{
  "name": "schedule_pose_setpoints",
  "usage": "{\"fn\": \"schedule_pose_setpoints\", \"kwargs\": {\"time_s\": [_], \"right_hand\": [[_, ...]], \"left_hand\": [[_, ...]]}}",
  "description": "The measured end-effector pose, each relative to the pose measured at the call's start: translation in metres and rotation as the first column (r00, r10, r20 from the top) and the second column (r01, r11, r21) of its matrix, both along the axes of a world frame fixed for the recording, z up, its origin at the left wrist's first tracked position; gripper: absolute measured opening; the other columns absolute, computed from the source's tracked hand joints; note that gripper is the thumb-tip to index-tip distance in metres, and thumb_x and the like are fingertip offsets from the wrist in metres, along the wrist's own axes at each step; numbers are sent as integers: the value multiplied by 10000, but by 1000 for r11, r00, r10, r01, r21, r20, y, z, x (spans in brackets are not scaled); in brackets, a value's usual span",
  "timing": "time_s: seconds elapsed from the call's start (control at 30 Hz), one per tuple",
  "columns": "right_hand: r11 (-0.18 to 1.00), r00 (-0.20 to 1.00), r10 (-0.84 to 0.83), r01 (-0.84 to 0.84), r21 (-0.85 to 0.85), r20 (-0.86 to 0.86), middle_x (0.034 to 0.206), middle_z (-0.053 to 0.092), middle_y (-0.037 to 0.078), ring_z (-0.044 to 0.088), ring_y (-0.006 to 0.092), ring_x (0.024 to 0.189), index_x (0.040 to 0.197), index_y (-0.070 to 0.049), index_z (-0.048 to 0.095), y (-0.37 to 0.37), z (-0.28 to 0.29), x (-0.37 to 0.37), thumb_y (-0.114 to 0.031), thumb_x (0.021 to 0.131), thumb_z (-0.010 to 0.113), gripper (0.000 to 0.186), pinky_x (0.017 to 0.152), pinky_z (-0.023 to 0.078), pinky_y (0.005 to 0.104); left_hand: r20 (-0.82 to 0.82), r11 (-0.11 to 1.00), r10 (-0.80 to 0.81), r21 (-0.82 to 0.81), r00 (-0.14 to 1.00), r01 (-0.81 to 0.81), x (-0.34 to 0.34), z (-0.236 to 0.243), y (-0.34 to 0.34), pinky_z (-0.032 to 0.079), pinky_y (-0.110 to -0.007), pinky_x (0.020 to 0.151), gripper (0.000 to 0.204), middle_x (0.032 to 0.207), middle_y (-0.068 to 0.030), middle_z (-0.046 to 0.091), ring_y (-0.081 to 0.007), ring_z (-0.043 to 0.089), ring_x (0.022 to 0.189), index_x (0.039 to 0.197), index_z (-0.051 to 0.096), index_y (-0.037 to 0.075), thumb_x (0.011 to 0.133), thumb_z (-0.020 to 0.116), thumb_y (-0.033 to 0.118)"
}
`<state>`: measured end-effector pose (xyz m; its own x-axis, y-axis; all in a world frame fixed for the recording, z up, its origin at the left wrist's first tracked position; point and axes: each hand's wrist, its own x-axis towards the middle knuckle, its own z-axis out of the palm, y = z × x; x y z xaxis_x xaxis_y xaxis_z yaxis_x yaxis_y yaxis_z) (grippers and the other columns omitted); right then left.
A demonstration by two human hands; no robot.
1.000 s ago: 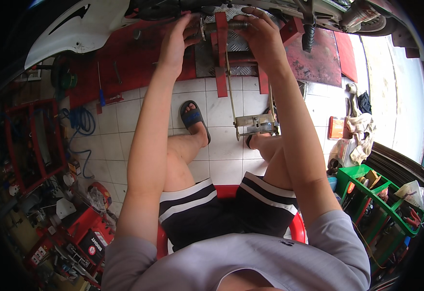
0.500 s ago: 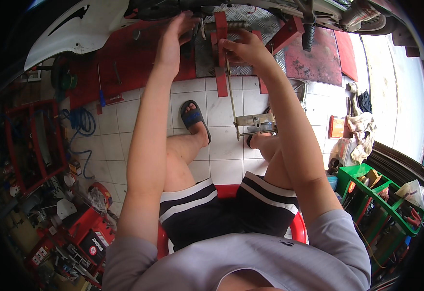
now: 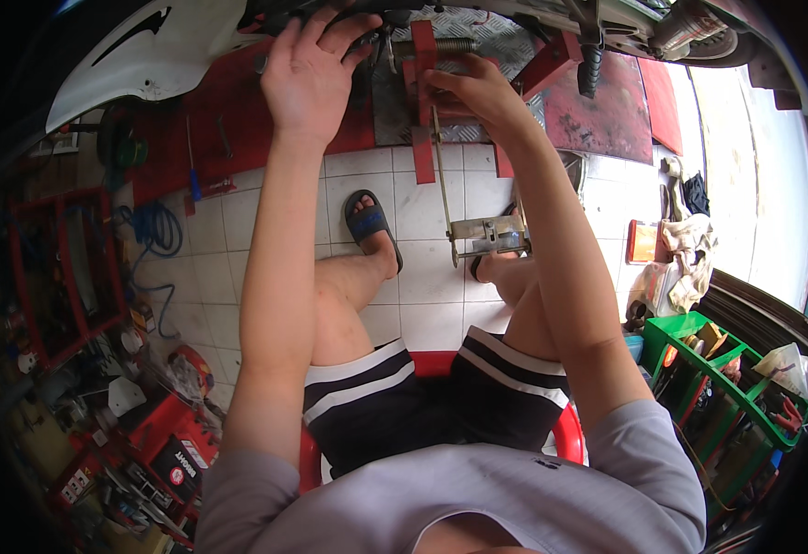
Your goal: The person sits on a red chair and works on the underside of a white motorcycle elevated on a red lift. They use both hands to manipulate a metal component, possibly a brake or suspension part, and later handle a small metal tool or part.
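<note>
while the person sat on a red stool, the left hand lay spread, fingers apart, against the dark underside of a raised motorbike. the right hand was closed around a red stand post just beside it. a metal bracket stood on the tiled floor below.

A white tiled floor carries everything. On it rest a red lift platform with a checker-plate centre, a red plastic stool, a sandalled foot, a coiled blue hose, a green crate of tools, a red tool tray and crumpled rags.
</note>
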<state>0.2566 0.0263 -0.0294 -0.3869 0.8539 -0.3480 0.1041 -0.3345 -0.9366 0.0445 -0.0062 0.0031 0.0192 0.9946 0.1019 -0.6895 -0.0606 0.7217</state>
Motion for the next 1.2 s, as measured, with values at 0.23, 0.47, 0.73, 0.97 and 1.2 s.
{"fn": "schedule_pose_setpoints", "kwargs": {"time_s": [0.23,0.47,0.73,0.97,1.2], "right_hand": [[999,999,35,-35,-12,12,1018,668,132,679,189,888,1219,33,543,3,-5,2,-194,875,679,435,810,564,307],[998,996,-43,47,48,-72,906,681,122,691,158,755,1226,42,540,2,-9,-2,-188,827,739,502,706,569,264],[998,1000,-16,15,56,17,971,679,119,699,176,813,1274,8,521,1,-10,-5,-214,885,692,480,735,572,288],[997,999,-19,17,73,34,956,684,128,704,174,794,1282,4,520,0,-9,-3,-215,886,693,485,718,573,288],[997,999,-22,19,76,28,957,683,122,703,170,790,1259,3,534,0,-8,-5,-210,887,690,457,715,572,288]], "left_hand": [[172,992,-117,66,978,107,-11,-7,4,342,-383,1026,571,1314,-158,563,-260,490,1235,1317,472,-19,984,293,408],[-122,996,-84,16,989,86,4,-3,2,320,-370,1039,552,1302,-180,571,-246,488,1242,1337,458,-8,981,305,385],[-507,983,177,57,843,-173,15,-5,-2,369,-298,908,532,1212,-160,628,-200,578,1047,1354,449,-31,980,339,331],[-623,979,194,69,757,-194,17,0,-9,411,-269,730,532,1282,-166,574,-132,572,766,1434,358,24,983,379,306],[-65,998,2,-55,998,-6,13,-3,-5,443,-315,687,477,1016,-118,657,-168,558,637,1240,550,57,984,388,425]]}}
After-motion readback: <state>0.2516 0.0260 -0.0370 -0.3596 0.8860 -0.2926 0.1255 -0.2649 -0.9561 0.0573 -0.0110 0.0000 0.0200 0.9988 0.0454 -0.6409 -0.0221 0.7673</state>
